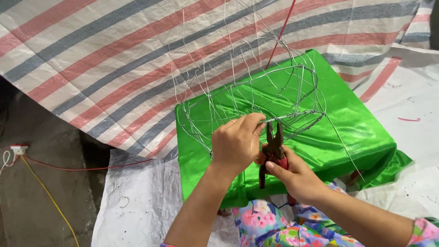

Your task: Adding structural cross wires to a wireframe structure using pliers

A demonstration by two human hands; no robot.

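A person is shaping a wire frame with red-handled pliers

The thin, silvery mesh is resting on a table draped in glossy green cloth. The left hand is pinching a wire strand at the frame's near edge, apparently steadying it, while the right hand is gripping the pliers just beside it.

Thin silver wire frame, open mesh, upright; red-handled pliers at its lower rim.

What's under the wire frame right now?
The wire frame rests on a bright green cloth draped over something boxy. The cloth hides what that support is; white sheeting lies below.
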